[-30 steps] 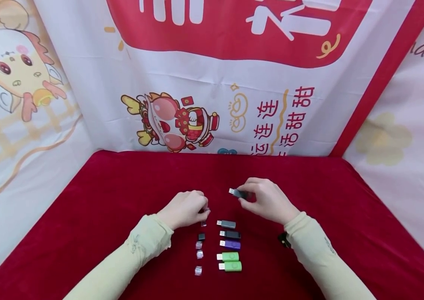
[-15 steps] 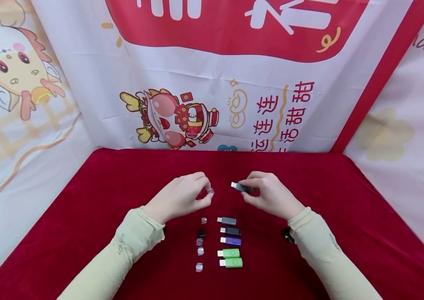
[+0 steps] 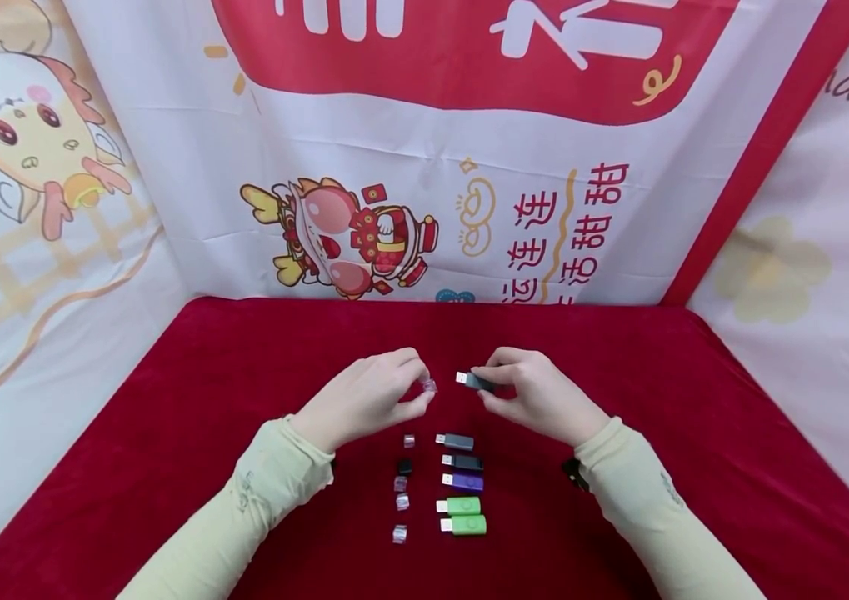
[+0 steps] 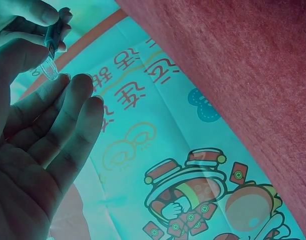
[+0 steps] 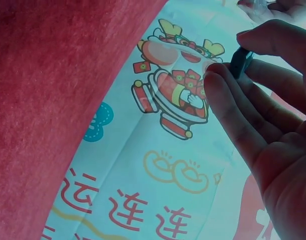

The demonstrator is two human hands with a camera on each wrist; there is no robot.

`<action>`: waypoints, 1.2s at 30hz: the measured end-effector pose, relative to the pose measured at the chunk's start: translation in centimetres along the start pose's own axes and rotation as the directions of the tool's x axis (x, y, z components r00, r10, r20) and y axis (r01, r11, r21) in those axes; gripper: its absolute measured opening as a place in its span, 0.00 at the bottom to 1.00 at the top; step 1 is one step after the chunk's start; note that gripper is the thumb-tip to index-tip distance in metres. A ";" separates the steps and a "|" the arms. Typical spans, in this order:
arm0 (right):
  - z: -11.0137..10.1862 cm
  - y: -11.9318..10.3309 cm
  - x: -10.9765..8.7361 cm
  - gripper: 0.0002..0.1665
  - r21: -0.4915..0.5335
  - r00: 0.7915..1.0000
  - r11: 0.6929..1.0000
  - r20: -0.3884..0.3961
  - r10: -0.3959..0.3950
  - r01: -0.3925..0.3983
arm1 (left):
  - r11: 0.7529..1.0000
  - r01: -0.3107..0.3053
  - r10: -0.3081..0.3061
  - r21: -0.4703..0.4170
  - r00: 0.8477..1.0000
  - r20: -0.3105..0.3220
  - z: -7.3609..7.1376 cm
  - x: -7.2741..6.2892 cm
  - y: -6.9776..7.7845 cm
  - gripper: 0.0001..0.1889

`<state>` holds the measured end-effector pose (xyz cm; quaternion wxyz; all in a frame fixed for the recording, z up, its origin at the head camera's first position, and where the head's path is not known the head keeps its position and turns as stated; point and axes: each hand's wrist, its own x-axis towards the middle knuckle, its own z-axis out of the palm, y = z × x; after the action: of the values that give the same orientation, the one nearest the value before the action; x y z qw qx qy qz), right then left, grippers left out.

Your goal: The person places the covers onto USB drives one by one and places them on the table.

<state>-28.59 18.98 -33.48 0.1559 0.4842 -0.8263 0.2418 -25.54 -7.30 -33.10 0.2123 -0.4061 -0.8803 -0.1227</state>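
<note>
My left hand (image 3: 373, 395) pinches a small clear cap (image 3: 430, 386) between thumb and fingertips; the left wrist view shows the transparent cap (image 4: 49, 69) at the thumb tip. Facing it, my right hand (image 3: 540, 394) pinches a dark grey USB stick (image 3: 475, 382), its metal plug pointing left toward the cap with a small gap between them. In the right wrist view the dark stick (image 5: 240, 62) sits between thumb and fingers. Both hands are raised over the far middle of the table.
On the red cloth (image 3: 282, 517) lie USB sticks in a column: grey (image 3: 457, 442), black (image 3: 463, 462), purple (image 3: 463, 482) and two green (image 3: 463, 525). Left of them runs a column of several clear caps (image 3: 399, 533) and a black cap (image 3: 405, 467). A printed curtain (image 3: 364, 142) stands behind.
My left hand has lifted the clear cap from the cap column and brought it rightward toward the plug. My right hand has stayed nearly in place with the grey USB stick.
</note>
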 end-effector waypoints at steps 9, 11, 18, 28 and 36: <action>0.3 -0.8 0.0 0.16 -0.033 1.000 0.999 0.022 -0.021 0.022 | 0.998 -0.039 0.038 0.040 0.999 0.021 0.3 0.3 0.7 0.07; 0.4 -0.9 0.1 0.16 -0.033 0.999 0.999 0.023 -0.028 0.029 | 0.998 -0.042 0.041 0.052 0.999 0.020 0.3 0.3 0.8 0.07; 0.5 -1.3 0.4 0.15 -0.029 0.998 0.999 0.046 -0.031 0.032 | 0.998 -0.029 0.028 0.051 0.999 0.031 0.3 0.2 0.9 0.07; 0.8 -1.5 0.4 0.14 -0.036 0.998 0.998 0.052 -0.041 0.043 | 0.997 -0.047 0.045 0.067 0.999 0.031 0.2 0.2 1.1 0.07; 0.7 -1.8 0.4 0.14 -0.041 0.997 0.998 0.062 -0.039 0.042 | 0.992 -0.051 0.046 0.112 0.997 0.055 0.1 0.2 1.2 0.08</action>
<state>-27.18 17.55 -33.46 0.1457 0.5046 -0.8256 0.2062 -24.71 -6.35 -33.08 0.2147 -0.4177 -0.8810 -0.0567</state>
